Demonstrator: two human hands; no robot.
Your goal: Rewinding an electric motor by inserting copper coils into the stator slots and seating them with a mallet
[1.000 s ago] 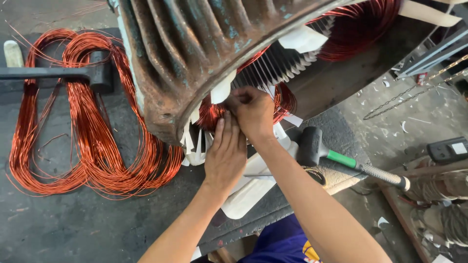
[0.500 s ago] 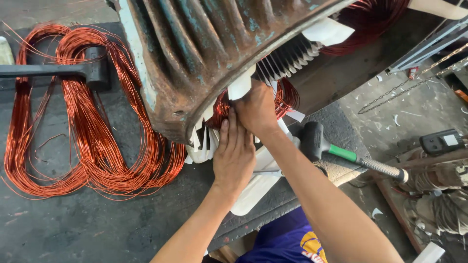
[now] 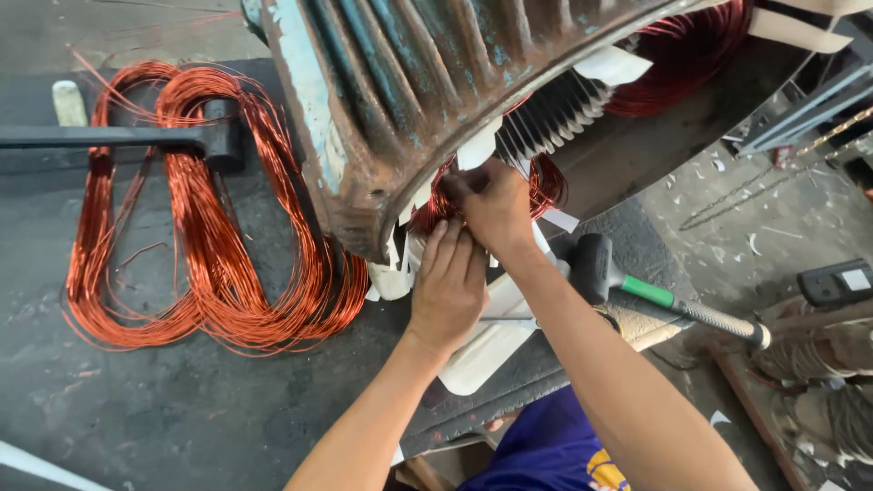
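A big rusty motor stator housing [image 3: 409,91] with cooling ribs fills the top centre. Copper windings [image 3: 536,186] and white insulation paper strips [image 3: 477,145] show at its open end. My right hand [image 3: 491,205] is closed on the copper winding wires at the lower rim of the opening. My left hand [image 3: 448,286] lies just below it, fingers pressed flat against the same wires and paper. Both hands touch each other.
Loose coils of copper wire [image 3: 200,255] lie on the dark bench at left, under a black metal bar [image 3: 118,136]. A rubber mallet [image 3: 637,286] with a green-banded handle rests at right. A small dark handheld device [image 3: 837,282] sits far right.
The view has shifted slightly; both hands stay at the same spot on the winding, with the right hand's fingers working a little higher into the opening.
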